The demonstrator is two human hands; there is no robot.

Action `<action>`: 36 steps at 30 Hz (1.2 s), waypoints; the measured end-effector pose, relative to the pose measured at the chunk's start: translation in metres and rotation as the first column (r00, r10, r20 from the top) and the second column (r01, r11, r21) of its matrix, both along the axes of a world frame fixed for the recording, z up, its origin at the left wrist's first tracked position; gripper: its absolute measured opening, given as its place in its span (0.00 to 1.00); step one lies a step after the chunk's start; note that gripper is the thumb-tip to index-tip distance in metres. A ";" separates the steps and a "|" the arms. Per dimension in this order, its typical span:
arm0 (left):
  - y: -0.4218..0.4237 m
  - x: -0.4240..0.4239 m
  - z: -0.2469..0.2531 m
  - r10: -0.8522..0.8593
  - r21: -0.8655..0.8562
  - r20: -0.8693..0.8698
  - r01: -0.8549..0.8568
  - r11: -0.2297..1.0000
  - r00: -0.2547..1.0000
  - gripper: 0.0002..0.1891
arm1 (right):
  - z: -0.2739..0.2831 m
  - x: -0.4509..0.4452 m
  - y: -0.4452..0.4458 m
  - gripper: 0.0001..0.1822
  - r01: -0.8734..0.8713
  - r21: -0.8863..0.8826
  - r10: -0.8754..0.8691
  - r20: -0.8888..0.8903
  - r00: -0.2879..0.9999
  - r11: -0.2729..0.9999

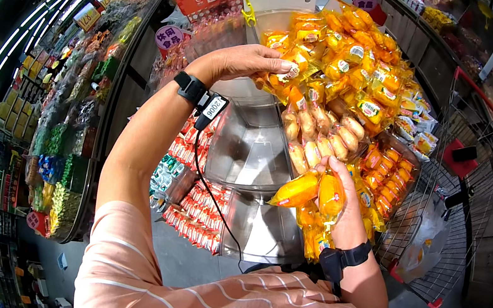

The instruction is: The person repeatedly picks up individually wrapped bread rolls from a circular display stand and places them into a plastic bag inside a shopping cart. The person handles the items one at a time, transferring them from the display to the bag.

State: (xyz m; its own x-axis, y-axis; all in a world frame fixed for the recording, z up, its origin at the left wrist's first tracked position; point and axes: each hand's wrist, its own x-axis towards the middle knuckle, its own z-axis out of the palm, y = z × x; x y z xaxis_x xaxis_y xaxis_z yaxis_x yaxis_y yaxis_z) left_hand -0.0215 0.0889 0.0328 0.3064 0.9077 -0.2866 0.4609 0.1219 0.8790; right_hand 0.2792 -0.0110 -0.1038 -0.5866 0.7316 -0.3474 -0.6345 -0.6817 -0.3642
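Observation:
My left hand (241, 62) reaches over the far part of the display and pinches a yellow-wrapped cake (297, 59) at the edge of a heap. Lower down, my right hand (347, 202) holds a pair of plump yellow cakes (297, 190) in clear wrappers, one beside the other. Behind the left hand rises the heap of yellow packets (354, 70), many with small labels. Packs of pale finger-shaped pastries (325, 142) lie between my two hands. More yellow packets (307, 225) hang or lie under the right hand; their lower ends are partly hidden.
Clear plastic bins (238, 162) stand left of the pastries. Red-wrapped snacks (196, 216) fill bins nearer me. A wire shopping cart (440, 278) with a plastic bag stands at the right. A candy shelf (73, 128) runs along the left. A cable (215, 202) trails from my left wrist.

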 end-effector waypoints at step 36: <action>0.222 0.010 -0.081 0.485 0.660 -0.717 0.264 0.703 0.501 0.17 | -0.014 0.033 0.009 0.11 0.162 -0.053 -0.154 0.124 0.980 0.985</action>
